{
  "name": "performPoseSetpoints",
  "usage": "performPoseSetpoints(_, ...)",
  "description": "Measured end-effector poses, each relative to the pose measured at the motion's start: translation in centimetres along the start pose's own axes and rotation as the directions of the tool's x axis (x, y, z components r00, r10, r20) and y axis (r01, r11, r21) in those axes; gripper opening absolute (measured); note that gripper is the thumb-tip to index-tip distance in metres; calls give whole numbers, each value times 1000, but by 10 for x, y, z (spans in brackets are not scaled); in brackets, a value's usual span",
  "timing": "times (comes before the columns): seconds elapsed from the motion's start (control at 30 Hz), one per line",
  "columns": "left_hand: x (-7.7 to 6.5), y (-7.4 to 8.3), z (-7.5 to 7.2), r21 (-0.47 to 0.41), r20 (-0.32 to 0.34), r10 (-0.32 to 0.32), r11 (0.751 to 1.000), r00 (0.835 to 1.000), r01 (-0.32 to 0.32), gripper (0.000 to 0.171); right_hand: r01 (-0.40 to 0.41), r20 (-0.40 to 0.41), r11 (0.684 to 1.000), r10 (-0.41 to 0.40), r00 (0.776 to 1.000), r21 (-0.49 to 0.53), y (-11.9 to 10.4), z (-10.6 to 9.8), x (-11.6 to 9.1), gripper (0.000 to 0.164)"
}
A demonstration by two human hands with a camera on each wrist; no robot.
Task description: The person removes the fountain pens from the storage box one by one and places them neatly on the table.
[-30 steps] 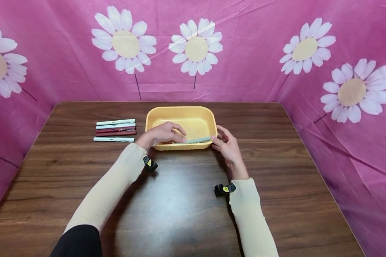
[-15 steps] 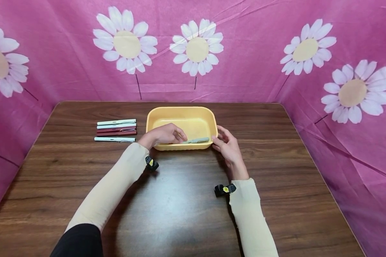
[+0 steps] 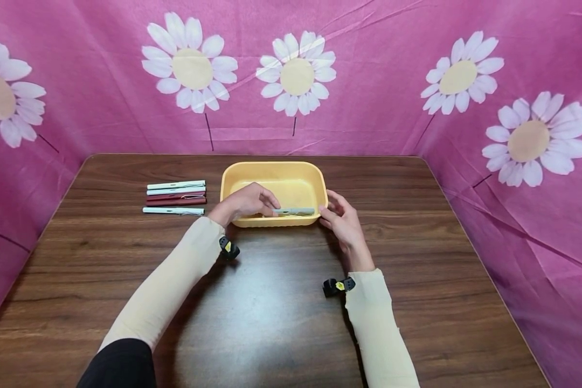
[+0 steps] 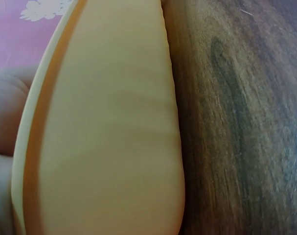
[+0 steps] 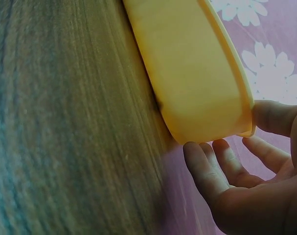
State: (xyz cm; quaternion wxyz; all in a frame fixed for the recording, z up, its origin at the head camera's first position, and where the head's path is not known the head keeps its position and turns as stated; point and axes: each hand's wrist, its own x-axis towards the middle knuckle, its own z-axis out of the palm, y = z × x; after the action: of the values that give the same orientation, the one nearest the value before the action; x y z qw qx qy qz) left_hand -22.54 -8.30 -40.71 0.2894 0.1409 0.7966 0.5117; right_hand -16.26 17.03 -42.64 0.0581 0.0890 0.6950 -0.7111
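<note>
A yellow plastic box [image 3: 274,173] stands near the back of the wooden table, its long side facing me. My left hand [image 3: 251,200] reaches over the near left rim and pinches the left end of a grey-green pen [image 3: 298,211] inside it. The pen lies along the near wall, clip showing. In the left wrist view the box's wall [image 4: 109,117] hides most of that hand, fingertips and pen included. My right hand [image 5: 265,181] holds the box's right end, with one digit at the rim and the others against the end wall.
To the left of the box, several pens lie side by side: pale blue-white ones [image 3: 174,184] at the back, dark red ones [image 3: 174,198], and another pale pen [image 3: 172,210] in front. A pink flowered cloth [image 3: 368,81] surrounds the table [image 3: 271,302].
The pen in the box has swung from slanting to nearly level along the near wall, its left end still at my left fingers. My right hand stays at the box's right end.
</note>
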Motion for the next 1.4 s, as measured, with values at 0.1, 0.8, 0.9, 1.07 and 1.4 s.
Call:
performPoseSetpoints(0.1,0,0,1,-6,-24,15,1000,1000,-15,13,5,7,1000,-5,1000,-5,0,0,0,55)
performPoseSetpoints(0.8,-19,4,-11,28,-374,138,990,917,-137,14,1,-2,1000,-1,1000,-4,0,1,-2,53)
performPoseSetpoints(0.9,-27,5,-16,36,-397,123,992,909,-119,15,-2,-4,1000,2,1000,-12,1,1,-2,53)
performPoseSetpoints(1.07,-38,4,-22,55,-438,142,990,888,-131,15,0,0,1000,0,1000,-17,1,1,-1,53)
performPoseSetpoints(1.4,-58,-3,-41,28,-503,199,976,841,-214,17,-2,6,1000,2,1000,17,0,0,-1,53)
